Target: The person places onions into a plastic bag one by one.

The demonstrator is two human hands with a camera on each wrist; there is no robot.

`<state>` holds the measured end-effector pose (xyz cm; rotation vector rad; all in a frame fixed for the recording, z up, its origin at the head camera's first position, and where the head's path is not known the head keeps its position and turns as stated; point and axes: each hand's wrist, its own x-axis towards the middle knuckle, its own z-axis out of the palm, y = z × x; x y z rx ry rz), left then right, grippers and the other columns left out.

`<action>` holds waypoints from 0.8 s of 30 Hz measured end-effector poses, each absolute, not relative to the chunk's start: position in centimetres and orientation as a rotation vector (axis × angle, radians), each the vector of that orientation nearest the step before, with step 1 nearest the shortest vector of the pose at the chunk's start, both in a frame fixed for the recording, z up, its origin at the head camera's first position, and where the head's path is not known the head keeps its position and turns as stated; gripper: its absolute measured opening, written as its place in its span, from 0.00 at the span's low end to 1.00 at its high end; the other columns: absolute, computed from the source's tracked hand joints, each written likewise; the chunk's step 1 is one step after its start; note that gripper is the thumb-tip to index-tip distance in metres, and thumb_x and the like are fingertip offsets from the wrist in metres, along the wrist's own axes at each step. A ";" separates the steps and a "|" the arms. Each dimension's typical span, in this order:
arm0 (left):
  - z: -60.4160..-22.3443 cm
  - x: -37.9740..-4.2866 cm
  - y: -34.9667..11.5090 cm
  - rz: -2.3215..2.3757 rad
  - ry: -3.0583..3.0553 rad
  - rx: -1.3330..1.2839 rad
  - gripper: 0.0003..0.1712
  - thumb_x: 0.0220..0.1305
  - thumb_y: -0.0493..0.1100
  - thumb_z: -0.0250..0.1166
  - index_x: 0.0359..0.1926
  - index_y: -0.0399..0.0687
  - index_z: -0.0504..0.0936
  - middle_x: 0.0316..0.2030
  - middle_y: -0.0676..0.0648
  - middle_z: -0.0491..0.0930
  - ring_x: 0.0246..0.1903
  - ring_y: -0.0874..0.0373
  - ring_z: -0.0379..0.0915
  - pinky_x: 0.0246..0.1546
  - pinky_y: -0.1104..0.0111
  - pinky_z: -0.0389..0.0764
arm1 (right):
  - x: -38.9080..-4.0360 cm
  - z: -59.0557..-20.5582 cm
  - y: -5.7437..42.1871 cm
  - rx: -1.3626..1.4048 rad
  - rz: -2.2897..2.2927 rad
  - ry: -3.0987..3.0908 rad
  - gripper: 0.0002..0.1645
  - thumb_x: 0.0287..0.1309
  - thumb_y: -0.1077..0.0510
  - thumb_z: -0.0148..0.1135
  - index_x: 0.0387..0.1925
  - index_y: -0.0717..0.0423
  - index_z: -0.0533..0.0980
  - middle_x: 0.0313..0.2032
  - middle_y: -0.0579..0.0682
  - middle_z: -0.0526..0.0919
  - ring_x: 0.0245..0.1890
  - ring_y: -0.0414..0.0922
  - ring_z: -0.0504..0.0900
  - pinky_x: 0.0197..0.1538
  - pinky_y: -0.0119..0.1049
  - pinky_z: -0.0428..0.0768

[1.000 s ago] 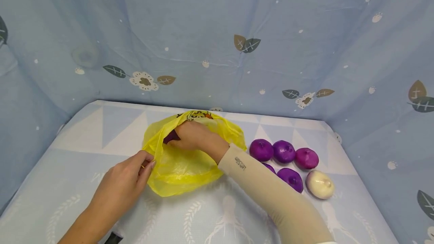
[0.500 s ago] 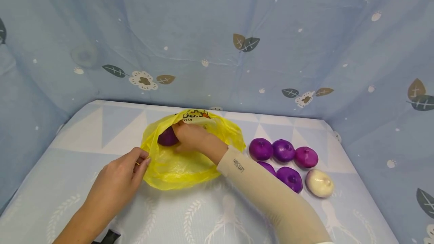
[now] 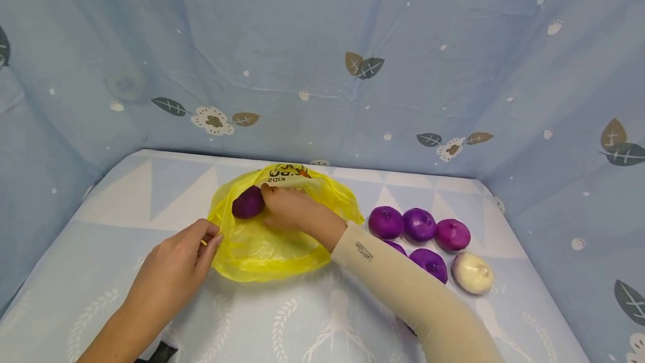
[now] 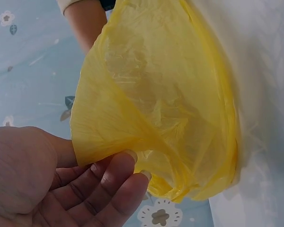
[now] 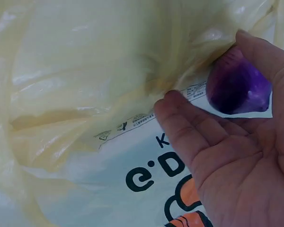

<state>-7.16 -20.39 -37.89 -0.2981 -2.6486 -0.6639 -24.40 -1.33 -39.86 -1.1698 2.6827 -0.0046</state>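
A yellow plastic bag (image 3: 282,265) lies on the table with its mouth spread towards me. My left hand (image 3: 173,265) pinches the left side of its rim between thumb and fingers; the left wrist view shows the folded plastic (image 4: 104,127) at the fingertips. Inside the bag is my right hand (image 3: 294,209), fingers extended and slightly bent. A purple onion (image 3: 248,202) sits in the bag just left of that hand. In the right wrist view this onion (image 5: 239,85) shows beside the thumb, and the fingers (image 5: 180,120) are apart from it.
Right of the bag are several purple onions (image 3: 419,224) and one pale onion (image 3: 472,273). My right sleeve (image 3: 403,293) crosses in front and partly covers some. A black object (image 3: 162,352) lies at the near edge. A blue patterned curtain (image 3: 322,43) hangs behind the table.
The purple onion in the bag, mostly hidden before, now shows more fully, and my right hand has drawn slightly right of it. My left hand keeps its pinch and has shifted slightly left.
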 end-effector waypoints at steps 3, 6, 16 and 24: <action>-37.9 -7.2 -20.3 -0.666 -2.650 -0.298 0.12 0.63 0.34 0.75 0.42 0.47 0.80 0.32 0.54 0.81 0.23 0.64 0.69 0.22 0.66 0.74 | -23.8 -39.5 -0.9 -1.135 0.031 2.689 0.47 0.71 0.43 0.65 0.77 0.65 0.58 0.63 0.55 0.79 0.51 0.49 0.86 0.52 0.40 0.84; -37.8 -7.2 -20.3 -0.666 -2.655 -0.297 0.12 0.64 0.34 0.74 0.42 0.47 0.79 0.32 0.54 0.81 0.22 0.64 0.69 0.22 0.66 0.74 | -22.9 -39.0 -0.4 -1.113 0.072 2.668 0.52 0.70 0.40 0.66 0.79 0.63 0.54 0.69 0.56 0.74 0.59 0.49 0.82 0.59 0.40 0.81; -37.6 -7.3 -20.2 -0.673 -2.715 -0.257 0.10 0.66 0.36 0.73 0.42 0.46 0.79 0.32 0.53 0.82 0.25 0.61 0.74 0.24 0.64 0.77 | -19.1 -37.4 3.0 -1.221 0.087 2.568 0.50 0.72 0.38 0.63 0.83 0.52 0.52 0.79 0.53 0.59 0.77 0.47 0.62 0.70 0.41 0.70; -37.7 -7.3 -20.2 -0.698 -2.755 -0.219 0.11 0.66 0.36 0.73 0.44 0.44 0.79 0.34 0.50 0.83 0.27 0.57 0.77 0.27 0.60 0.80 | -17.4 -36.7 5.6 -1.390 0.104 2.590 0.50 0.72 0.37 0.63 0.83 0.51 0.52 0.80 0.52 0.56 0.79 0.47 0.58 0.74 0.40 0.63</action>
